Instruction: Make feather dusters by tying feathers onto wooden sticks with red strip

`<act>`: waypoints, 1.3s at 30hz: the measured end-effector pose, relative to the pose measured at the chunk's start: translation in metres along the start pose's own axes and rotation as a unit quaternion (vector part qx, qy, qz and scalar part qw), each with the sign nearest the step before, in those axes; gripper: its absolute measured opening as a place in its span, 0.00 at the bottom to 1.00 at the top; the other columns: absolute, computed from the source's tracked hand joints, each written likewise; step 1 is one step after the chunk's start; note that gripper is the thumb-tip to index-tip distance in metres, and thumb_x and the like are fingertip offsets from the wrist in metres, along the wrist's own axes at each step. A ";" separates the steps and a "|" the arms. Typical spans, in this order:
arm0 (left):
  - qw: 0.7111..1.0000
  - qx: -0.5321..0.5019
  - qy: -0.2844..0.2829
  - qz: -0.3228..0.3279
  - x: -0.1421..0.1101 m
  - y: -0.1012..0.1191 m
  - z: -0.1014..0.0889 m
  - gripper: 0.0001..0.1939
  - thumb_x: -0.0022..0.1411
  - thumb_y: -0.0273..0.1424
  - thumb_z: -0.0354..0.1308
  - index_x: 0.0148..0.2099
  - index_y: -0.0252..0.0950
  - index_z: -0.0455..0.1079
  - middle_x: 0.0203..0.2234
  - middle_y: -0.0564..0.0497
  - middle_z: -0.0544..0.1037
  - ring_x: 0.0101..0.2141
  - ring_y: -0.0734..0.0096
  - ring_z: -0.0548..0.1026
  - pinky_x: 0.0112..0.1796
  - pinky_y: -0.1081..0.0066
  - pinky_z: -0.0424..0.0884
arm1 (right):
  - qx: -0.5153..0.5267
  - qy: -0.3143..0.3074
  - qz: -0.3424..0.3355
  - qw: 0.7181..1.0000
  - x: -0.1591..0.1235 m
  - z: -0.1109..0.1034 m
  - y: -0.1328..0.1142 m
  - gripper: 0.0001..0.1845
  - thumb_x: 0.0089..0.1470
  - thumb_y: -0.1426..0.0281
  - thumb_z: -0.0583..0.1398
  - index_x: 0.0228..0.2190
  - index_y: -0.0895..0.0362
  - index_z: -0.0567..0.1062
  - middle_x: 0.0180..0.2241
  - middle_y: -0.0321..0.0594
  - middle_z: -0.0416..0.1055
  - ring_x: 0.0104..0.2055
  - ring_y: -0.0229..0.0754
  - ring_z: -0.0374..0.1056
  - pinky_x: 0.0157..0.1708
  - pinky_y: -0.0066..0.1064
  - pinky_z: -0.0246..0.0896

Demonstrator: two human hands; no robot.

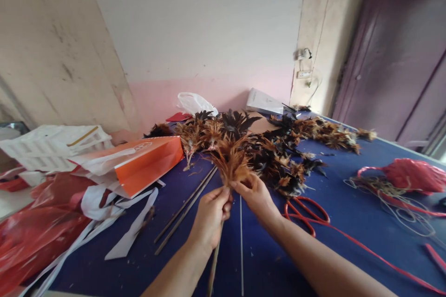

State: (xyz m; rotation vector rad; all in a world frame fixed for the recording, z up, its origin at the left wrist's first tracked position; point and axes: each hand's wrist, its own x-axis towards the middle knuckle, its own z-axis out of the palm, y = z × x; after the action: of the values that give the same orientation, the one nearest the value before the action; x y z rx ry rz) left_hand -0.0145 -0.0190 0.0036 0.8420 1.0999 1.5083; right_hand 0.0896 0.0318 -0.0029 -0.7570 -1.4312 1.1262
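Note:
My left hand (210, 216) is closed around a thin wooden stick (213, 264) that runs down toward me. At the stick's top sits a bunch of orange-brown feathers (232, 162). My right hand (256, 197) pinches the base of that feather bunch, touching my left hand. Both hands hover over a blue table (348, 213). Two more thin sticks (186, 209) lie on the table just left of my left hand.
A long heap of brown and black feathers (289, 148) spreads behind my hands. Red-handled scissors (308, 211) and a red string lie to the right, with a red twine bundle (411, 174) beyond. An orange paper bag (139, 162), white bags and red plastic crowd the left.

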 end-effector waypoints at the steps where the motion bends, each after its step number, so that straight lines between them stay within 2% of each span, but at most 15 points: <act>1: 1.000 0.012 0.004 0.011 0.000 0.002 -0.001 0.14 0.44 0.36 0.63 0.23 0.30 0.65 0.18 0.56 0.63 0.16 0.86 0.54 0.16 0.81 0.44 | -0.020 -0.009 0.007 1.000 0.000 -0.002 0.001 0.11 0.46 0.63 0.59 0.27 0.60 0.71 0.25 0.36 0.68 0.27 0.36 0.62 0.28 0.25 0.57; 5: 0.992 0.101 0.028 0.069 0.004 0.016 -0.014 0.14 0.49 0.38 0.59 0.23 0.31 0.64 0.17 0.56 0.62 0.16 0.84 0.55 0.17 0.79 0.46 | -0.123 -0.090 0.065 0.986 -0.003 -0.007 0.003 0.17 0.50 0.61 0.55 0.24 0.62 0.73 0.16 0.31 0.58 0.19 0.31 0.51 0.18 0.24 0.45; 7: 0.976 0.184 0.042 0.105 0.005 0.024 -0.023 0.15 0.52 0.39 0.56 0.23 0.32 0.64 0.15 0.58 0.59 0.16 0.82 0.53 0.18 0.78 0.46 | -0.155 -0.133 0.039 0.978 -0.008 -0.006 -0.003 0.15 0.51 0.64 0.54 0.25 0.62 0.74 0.15 0.31 0.57 0.18 0.31 0.50 0.18 0.23 0.44; 11: 0.890 0.396 0.042 0.223 -0.002 0.033 -0.034 0.14 0.57 0.35 0.51 0.23 0.34 0.65 0.14 0.57 0.61 0.18 0.78 0.58 0.21 0.76 0.52 | -0.173 -0.162 -0.073 0.969 -0.023 -0.001 -0.025 0.13 0.53 0.69 0.52 0.30 0.60 0.76 0.21 0.35 0.65 0.23 0.32 0.57 0.24 0.23 0.52; 14: 0.834 0.462 0.009 0.301 -0.015 0.033 -0.032 0.12 0.60 0.31 0.48 0.26 0.34 0.67 0.20 0.53 0.68 0.23 0.74 0.64 0.27 0.74 0.58 | -0.189 -0.166 -0.120 0.960 -0.031 0.000 -0.039 0.13 0.55 0.70 0.51 0.30 0.60 0.75 0.23 0.36 0.68 0.25 0.33 0.60 0.26 0.23 0.53; 22: 0.750 0.565 -0.016 0.343 -0.040 0.031 -0.028 0.12 0.61 0.26 0.44 0.33 0.36 0.69 0.23 0.50 0.69 0.26 0.70 0.67 0.28 0.73 0.61 | -0.321 -0.220 -0.219 0.895 -0.042 0.003 -0.053 0.14 0.56 0.74 0.50 0.21 0.59 0.66 0.19 0.33 0.63 0.22 0.31 0.56 0.24 0.23 0.48; 25: 0.700 0.622 -0.031 0.350 -0.048 0.026 -0.034 0.14 0.59 0.23 0.44 0.38 0.37 0.70 0.27 0.47 0.72 0.27 0.68 0.69 0.30 0.71 0.62 | -0.405 -0.237 -0.253 0.846 -0.042 -0.001 -0.066 0.13 0.55 0.74 0.50 0.21 0.59 0.67 0.20 0.34 0.66 0.22 0.32 0.58 0.24 0.24 0.47; 27: 0.652 0.674 -0.070 0.338 -0.054 0.024 -0.040 0.15 0.57 0.20 0.44 0.39 0.37 0.70 0.28 0.46 0.73 0.28 0.66 0.69 0.31 0.70 0.63 | -0.466 -0.279 -0.291 0.788 -0.037 -0.005 -0.080 0.09 0.51 0.75 0.53 0.22 0.58 0.70 0.22 0.36 0.69 0.23 0.34 0.60 0.23 0.25 0.47; 29: 0.626 0.695 -0.115 0.336 -0.062 0.026 -0.048 0.18 0.54 0.17 0.44 0.42 0.36 0.70 0.28 0.46 0.73 0.28 0.65 0.69 0.30 0.69 0.63 | -0.514 -0.327 -0.316 0.728 -0.029 -0.009 -0.095 0.07 0.47 0.76 0.56 0.22 0.58 0.72 0.22 0.38 0.71 0.23 0.36 0.62 0.22 0.26 0.46; 30: 0.610 0.701 -0.142 0.340 -0.067 0.030 -0.050 0.21 0.53 0.17 0.44 0.45 0.36 0.69 0.29 0.46 0.73 0.28 0.65 0.69 0.29 0.70 0.63 | -0.525 -0.340 -0.315 0.714 -0.024 -0.010 -0.102 0.07 0.47 0.76 0.57 0.21 0.58 0.73 0.22 0.39 0.71 0.23 0.36 0.63 0.22 0.26 0.46; 31: 0.570 0.723 -0.174 0.350 -0.072 0.035 -0.053 0.22 0.53 0.17 0.44 0.48 0.35 0.67 0.30 0.46 0.73 0.28 0.65 0.69 0.29 0.69 0.63 | -0.524 -0.347 -0.306 0.715 -0.019 -0.011 -0.108 0.08 0.47 0.74 0.58 0.20 0.58 0.74 0.21 0.38 0.72 0.23 0.36 0.63 0.22 0.25 0.47; 32: 0.526 0.741 -0.205 0.365 -0.077 0.042 -0.054 0.23 0.53 0.18 0.45 0.51 0.33 0.65 0.30 0.45 0.73 0.28 0.64 0.68 0.28 0.69 0.63 | -0.509 -0.351 -0.290 0.731 -0.013 -0.013 -0.113 0.08 0.47 0.72 0.59 0.20 0.57 0.75 0.21 0.37 0.72 0.23 0.36 0.64 0.22 0.25 0.48; 34: 0.456 0.755 -0.241 0.404 -0.089 0.060 -0.054 0.22 0.54 0.18 0.44 0.50 0.33 0.65 0.29 0.45 0.73 0.27 0.65 0.68 0.26 0.70 0.62 | -0.439 -0.366 -0.238 0.785 -0.006 -0.016 -0.116 0.07 0.47 0.68 0.60 0.22 0.55 0.78 0.21 0.35 0.73 0.24 0.35 0.65 0.24 0.23 0.52; 36: 0.435 0.747 -0.254 0.434 -0.101 0.075 -0.055 0.20 0.56 0.20 0.44 0.50 0.33 0.66 0.30 0.44 0.74 0.28 0.65 0.69 0.26 0.70 0.62 | -0.345 -0.399 -0.160 0.835 -0.005 -0.019 -0.109 0.08 0.46 0.66 0.61 0.24 0.55 0.79 0.22 0.33 0.74 0.24 0.34 0.66 0.25 0.21 0.56; 39: 0.455 0.703 -0.257 0.483 -0.112 0.083 -0.064 0.25 0.56 0.20 0.44 0.56 0.39 0.61 0.31 0.47 0.76 0.29 0.67 0.70 0.26 0.72 0.63 | -0.217 -0.447 -0.006 0.868 -0.018 -0.024 -0.080 0.13 0.46 0.62 0.61 0.27 0.59 0.80 0.23 0.35 0.74 0.25 0.35 0.67 0.25 0.22 0.59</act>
State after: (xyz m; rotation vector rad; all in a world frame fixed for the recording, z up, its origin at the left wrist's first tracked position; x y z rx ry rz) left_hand -0.0769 -0.1446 0.0647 3.2760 1.2541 0.4499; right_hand 0.1275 -0.0065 0.0640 -0.5225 -2.5303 1.2172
